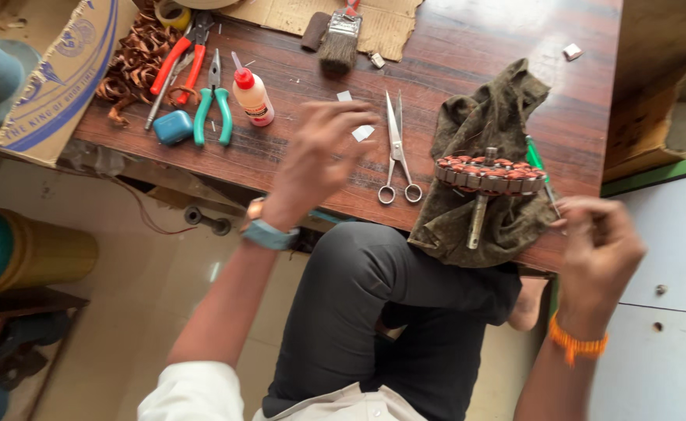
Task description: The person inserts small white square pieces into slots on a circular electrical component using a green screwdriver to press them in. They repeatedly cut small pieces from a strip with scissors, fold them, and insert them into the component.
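Observation:
My left hand (pixel 319 160) hovers over the wooden table (pixel 452 54) with its fingers loosely spread and nothing in them. Its fingertips are close to a small white paper piece (pixel 362 132) and a pair of steel scissors (pixel 396 148). My right hand (pixel 600 245) is at the table's near right edge with its fingers curled and blurred. It is beside a round motor stator with copper windings (pixel 489 175), which lies on an olive cloth (pixel 483 117). A thin green-handled tool (pixel 535 156) lies next to the stator, its tip reaching toward my right fingertips.
At the back left lie red-handled pliers (pixel 178 58), teal-handled pliers (pixel 212 109), a glue bottle with a red cap (pixel 252 97), a small blue case (pixel 173 126) and a heap of copper wire (pixel 136 58). A brush (pixel 340 39) rests on cardboard. A cardboard box (pixel 62 78) stands at the left.

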`<state>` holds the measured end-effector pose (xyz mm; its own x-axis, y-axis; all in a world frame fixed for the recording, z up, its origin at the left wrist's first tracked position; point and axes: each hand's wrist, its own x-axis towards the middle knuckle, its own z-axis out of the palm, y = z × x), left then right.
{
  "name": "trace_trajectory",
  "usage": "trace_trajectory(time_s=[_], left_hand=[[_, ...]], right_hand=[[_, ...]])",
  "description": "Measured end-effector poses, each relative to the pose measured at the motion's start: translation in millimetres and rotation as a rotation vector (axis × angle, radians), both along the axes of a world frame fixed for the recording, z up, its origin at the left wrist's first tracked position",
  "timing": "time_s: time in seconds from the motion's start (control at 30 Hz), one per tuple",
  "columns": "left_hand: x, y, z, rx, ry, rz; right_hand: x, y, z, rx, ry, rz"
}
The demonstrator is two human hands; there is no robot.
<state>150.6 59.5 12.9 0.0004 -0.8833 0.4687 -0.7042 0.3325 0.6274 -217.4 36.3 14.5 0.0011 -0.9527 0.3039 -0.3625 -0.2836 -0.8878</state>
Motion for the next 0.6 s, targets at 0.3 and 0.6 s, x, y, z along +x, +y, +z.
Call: trace_trajectory(time_s=[0.3,0.6], left_hand=[[55.7,74.1,-0.7,0.185,-0.481,0.046],[58.3,83.6,-55.2,-0.06,-0.231,0.077]], right_hand=[[121.9,26.1,22.4,0.02,0.787,0.45],[129.7,25.2,3.3,-0.189,0.919,0.413]])
